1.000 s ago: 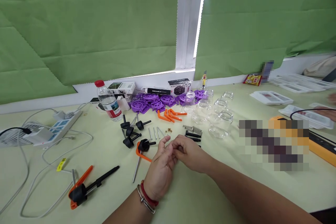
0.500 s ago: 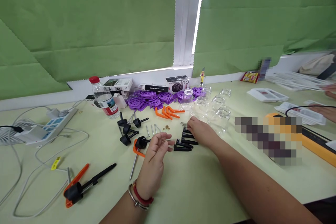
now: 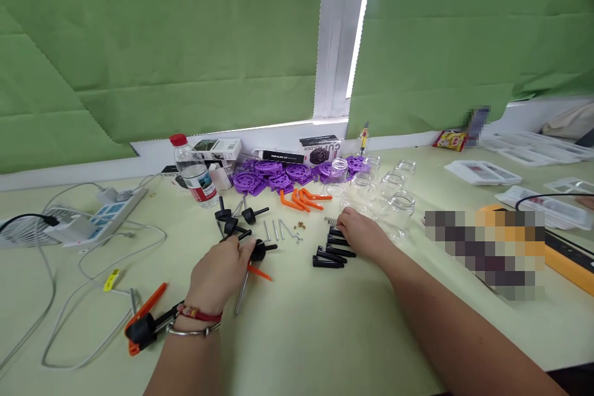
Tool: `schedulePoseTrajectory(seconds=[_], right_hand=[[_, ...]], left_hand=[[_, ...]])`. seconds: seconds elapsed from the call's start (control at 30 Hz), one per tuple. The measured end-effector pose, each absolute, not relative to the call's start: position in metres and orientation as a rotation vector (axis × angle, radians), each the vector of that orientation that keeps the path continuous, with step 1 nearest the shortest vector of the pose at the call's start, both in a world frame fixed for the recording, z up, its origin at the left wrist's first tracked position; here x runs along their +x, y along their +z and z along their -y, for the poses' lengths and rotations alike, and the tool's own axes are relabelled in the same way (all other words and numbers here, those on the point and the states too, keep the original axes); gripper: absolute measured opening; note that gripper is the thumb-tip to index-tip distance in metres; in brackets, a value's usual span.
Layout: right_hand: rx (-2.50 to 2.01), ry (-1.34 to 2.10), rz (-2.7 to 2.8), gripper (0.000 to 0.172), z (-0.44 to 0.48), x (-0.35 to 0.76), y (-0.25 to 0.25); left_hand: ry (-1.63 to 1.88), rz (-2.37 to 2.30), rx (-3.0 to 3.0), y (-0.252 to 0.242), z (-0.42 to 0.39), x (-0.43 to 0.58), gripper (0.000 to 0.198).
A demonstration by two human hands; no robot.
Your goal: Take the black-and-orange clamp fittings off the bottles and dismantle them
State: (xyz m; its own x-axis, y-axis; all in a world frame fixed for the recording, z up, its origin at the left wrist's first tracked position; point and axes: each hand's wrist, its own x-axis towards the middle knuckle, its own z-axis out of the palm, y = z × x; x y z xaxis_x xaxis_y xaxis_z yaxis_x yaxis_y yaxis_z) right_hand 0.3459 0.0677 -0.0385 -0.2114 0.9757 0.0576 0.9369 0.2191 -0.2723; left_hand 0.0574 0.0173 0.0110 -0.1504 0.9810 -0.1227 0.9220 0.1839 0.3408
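My left hand (image 3: pixel 218 275) is palm down over the black round parts with thin shafts (image 3: pixel 261 249). Its fingertips are mostly hidden, so whether it grips one of them is unclear. An orange lever (image 3: pixel 260 271) and a metal rod (image 3: pixel 242 291) stick out beside it. My right hand (image 3: pixel 357 232) has its fingers pinched together at the small metal springs (image 3: pixel 330 221), just above a row of black tube-shaped pieces (image 3: pixel 335 252). What lies between those fingertips is hidden. Farther left lies a joined piece with a black round body (image 3: pixel 143 330) and orange lever.
Purple slotted discs (image 3: pixel 297 173), orange levers (image 3: pixel 304 199), short metal pins (image 3: pixel 275 230) and tiny brass bits (image 3: pixel 301 225) lie mid-table. Clear jars (image 3: pixel 401 207) stand behind my right hand. At left are a water bottle (image 3: pixel 198 176), power strip (image 3: pixel 118 213) and loose cables.
My left hand has swung left and turned palm down, from beside the black tubes to the black round parts. My right hand stays pinched by the springs. The view has shifted slightly.
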Motion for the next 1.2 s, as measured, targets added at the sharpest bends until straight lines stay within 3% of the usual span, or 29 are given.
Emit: schedulePoseTrajectory(seconds=[0.43,0.53,0.67,0.77,0.93,1.1,1.2], right_hand=[[-1.54,0.463,1.998,0.023,-0.043,0.326,-0.019],[-1.298,0.784,2.036,0.024,-0.028,0.306,-0.013],[-1.056,1.389,1.89,0.04,-0.017,0.28,-0.008],[-0.962,1.584,1.712,0.042,-0.019,0.268,-0.008],[-1.086,1.378,1.707,0.017,-0.031,0.265,-0.014],[-1.196,0.929,1.931,0.022,-0.042,0.272,-0.015],[-1.157,0.998,1.915,0.026,-0.045,0.267,-0.011]], left_hand=[[0.481,-1.853,1.789,0.001,-0.018,0.063,0.011],[0.656,-1.448,1.604,0.009,-0.015,0.069,0.011],[0.861,-1.062,1.321,0.015,-0.011,0.079,0.014],[0.939,-0.883,1.09,0.01,-0.011,0.084,0.02],[0.959,-0.776,0.863,0.003,-0.013,0.084,0.016],[1.105,-0.715,0.696,0.009,-0.017,0.074,0.021],[1.178,-0.793,0.657,0.009,-0.02,0.073,0.019]])
